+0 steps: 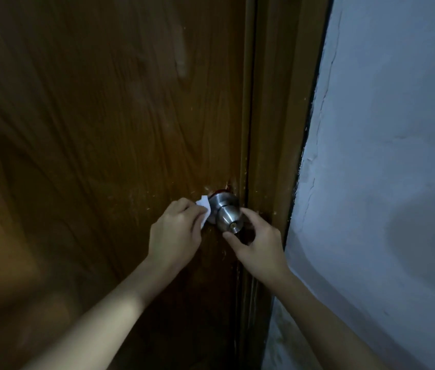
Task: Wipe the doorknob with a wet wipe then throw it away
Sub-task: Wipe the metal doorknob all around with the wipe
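Note:
A round steel doorknob [228, 216] with a keyhole in its face sticks out of a brown wooden door [91, 129]. My left hand [175, 233] holds a small white wet wipe [203, 208] and presses it against the left side of the knob's base plate. My right hand [257, 243] grips the knob from the right and below, thumb under the face, fingers curled behind it.
The door frame [277, 129] runs down just right of the knob. A pale, cracked wall [384, 156] fills the right side. The light is dim. No bin is in view.

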Demonstrator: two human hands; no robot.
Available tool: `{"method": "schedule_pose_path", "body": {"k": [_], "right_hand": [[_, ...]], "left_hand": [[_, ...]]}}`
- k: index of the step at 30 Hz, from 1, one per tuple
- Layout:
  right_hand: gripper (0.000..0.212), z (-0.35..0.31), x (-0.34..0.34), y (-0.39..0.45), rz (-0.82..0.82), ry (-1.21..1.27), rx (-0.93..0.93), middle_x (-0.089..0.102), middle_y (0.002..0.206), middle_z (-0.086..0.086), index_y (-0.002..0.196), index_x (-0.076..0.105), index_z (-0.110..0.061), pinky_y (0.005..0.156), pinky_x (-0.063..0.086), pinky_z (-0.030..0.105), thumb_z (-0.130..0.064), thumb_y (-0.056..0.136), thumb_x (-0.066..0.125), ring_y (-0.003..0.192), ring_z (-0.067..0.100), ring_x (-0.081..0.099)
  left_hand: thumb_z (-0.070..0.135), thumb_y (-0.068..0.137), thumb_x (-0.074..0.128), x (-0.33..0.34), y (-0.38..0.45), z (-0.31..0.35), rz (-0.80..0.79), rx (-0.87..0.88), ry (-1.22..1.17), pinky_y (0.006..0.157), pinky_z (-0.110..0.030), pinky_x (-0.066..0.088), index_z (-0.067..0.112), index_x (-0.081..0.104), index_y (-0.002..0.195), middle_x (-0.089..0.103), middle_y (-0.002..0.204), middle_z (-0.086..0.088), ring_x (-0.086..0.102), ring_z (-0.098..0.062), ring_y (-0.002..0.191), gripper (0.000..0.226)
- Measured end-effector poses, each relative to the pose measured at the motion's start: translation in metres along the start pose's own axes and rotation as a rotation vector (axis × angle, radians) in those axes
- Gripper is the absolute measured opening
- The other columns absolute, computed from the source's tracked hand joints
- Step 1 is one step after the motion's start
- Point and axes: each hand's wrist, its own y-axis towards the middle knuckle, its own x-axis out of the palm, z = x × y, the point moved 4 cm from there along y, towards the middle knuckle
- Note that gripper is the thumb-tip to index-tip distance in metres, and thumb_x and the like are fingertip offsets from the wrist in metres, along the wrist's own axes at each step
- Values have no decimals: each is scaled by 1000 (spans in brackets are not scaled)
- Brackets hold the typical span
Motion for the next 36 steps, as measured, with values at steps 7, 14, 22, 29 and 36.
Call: {"method": "schedule_pose_path", "body": {"k": [7, 14, 22, 29, 36], "right_hand": [[25, -22, -7, -21, 200, 172, -205, 63, 94, -4, 112, 59, -17, 66, 47, 8, -15, 87, 55, 86, 0, 58], [23, -16, -27, -4, 325, 60, -110, 68, 97, 4, 105, 68, -8, 67, 49, 9, -5, 84, 62, 85, 10, 64], [18, -47, -13, 30, 154, -226, -326, 64, 96, 15, 96, 69, 0, 68, 38, -5, 4, 79, 64, 81, 9, 55], [15, -40, 6, 53, 82, -316, -210, 66, 92, 19, 95, 69, 0, 67, 45, 18, -3, 84, 59, 80, 25, 63], [24, -28, 14, 31, 110, -174, -20, 63, 73, 7, 91, 63, -4, 56, 42, 20, -14, 94, 41, 62, 14, 57]], "left_hand": [[17, 86, 58, 7, -10, 22, -80, -202, -588, 70, -6, 47, 20, 65, 104, 64, 99, 10, 60, 3, 87, 19], [11, 84, 59, 10, 4, 24, -69, -174, -580, 69, -13, 48, 22, 49, 122, 60, 104, 6, 60, -6, 92, 41], [34, 73, 72, 23, 11, 21, -144, -142, -124, 102, -29, 39, 15, 26, 139, 40, 138, -3, 36, -15, 125, 83], [25, 72, 72, 26, 17, 20, -154, -139, -123, 94, -18, 29, 13, 29, 137, 40, 136, -3, 36, -16, 123, 79], [23, 71, 73, 29, 16, 18, -167, -128, -108, 93, -15, 23, 12, 29, 137, 39, 137, -4, 33, -16, 124, 81]]}}
